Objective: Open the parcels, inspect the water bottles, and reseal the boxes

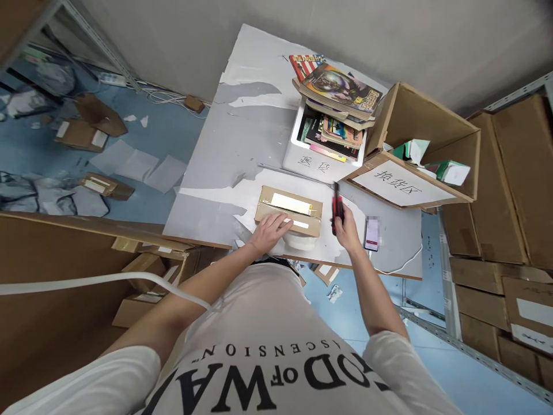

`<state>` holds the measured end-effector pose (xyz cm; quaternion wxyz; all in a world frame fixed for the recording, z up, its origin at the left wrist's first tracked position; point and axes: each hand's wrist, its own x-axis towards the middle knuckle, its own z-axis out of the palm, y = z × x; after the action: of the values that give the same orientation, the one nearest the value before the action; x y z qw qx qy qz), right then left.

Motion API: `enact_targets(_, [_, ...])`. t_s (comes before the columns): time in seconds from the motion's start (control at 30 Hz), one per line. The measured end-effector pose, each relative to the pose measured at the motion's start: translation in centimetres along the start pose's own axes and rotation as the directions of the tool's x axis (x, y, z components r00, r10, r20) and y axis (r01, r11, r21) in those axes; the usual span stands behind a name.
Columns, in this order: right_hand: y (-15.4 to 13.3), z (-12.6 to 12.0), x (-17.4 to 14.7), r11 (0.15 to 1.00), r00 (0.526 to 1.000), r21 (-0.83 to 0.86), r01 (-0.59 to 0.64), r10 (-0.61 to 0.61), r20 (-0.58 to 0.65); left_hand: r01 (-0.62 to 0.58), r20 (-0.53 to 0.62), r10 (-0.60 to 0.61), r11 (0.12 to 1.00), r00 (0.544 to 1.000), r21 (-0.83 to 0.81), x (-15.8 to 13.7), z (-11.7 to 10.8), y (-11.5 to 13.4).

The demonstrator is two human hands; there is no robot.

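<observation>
A small brown cardboard parcel with white labels lies on the white table near its front edge. My left hand rests flat on the parcel's near left corner. My right hand is just right of the parcel and grips a red and black utility knife, which points away from me. A roll of white tape sits against the parcel's near side.
A phone with a white cable lies right of my right hand. Behind stand a white bin stacked with books and an open cardboard box with a paper sign. Cartons fill shelves at right; parcels and papers litter the blue floor at left.
</observation>
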<state>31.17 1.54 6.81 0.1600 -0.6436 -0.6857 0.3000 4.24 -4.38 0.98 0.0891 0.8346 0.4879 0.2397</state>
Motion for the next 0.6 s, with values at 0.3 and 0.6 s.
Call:
enact_targets(0.3, [-13.9, 0.2, 3.2, 0.567, 0.69, -0.46, 0.684, -0.296, 0.661, 0.062, -0.049, -0.06, 0.997, 0.997, 0.039, -0.8, 1.0, -0.1])
enact_targets(0.6, [-13.2, -0.5, 2.9, 0.44, 0.698, -0.565, 0.699, -0.243, 0.674, 0.055, 0.026, -0.056, 0.998, 0.998, 0.04, -0.9, 0.5, -0.1])
